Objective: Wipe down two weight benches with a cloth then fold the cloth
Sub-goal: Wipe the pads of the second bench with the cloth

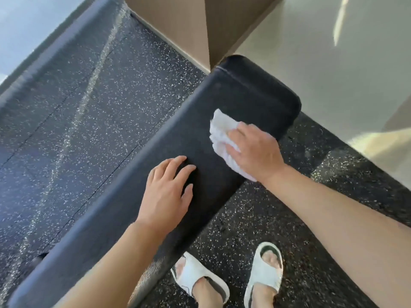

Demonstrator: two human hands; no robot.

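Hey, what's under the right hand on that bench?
A bunched white cloth lies under the right hand, pressed onto the black bench pad. Its edges stick out past the fingers and wrist; the part beneath the palm is covered, as is the pad below it.

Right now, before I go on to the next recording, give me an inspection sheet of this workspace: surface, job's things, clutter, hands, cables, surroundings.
Surface: black padded bench, running diagonally through the view; only one bench shows.
Job's things: white cloth, bunched, lying on the bench pad near its far end.
Clutter: nothing seen.
Hands: right hand presses on the cloth, fingers spread over it; left hand rests flat on the bare pad, holding nothing.
Cables: nothing seen.
Surroundings: dark speckled floor; tan wall corner and pale wall behind the bench; the person's feet in white slide sandals beside the bench.
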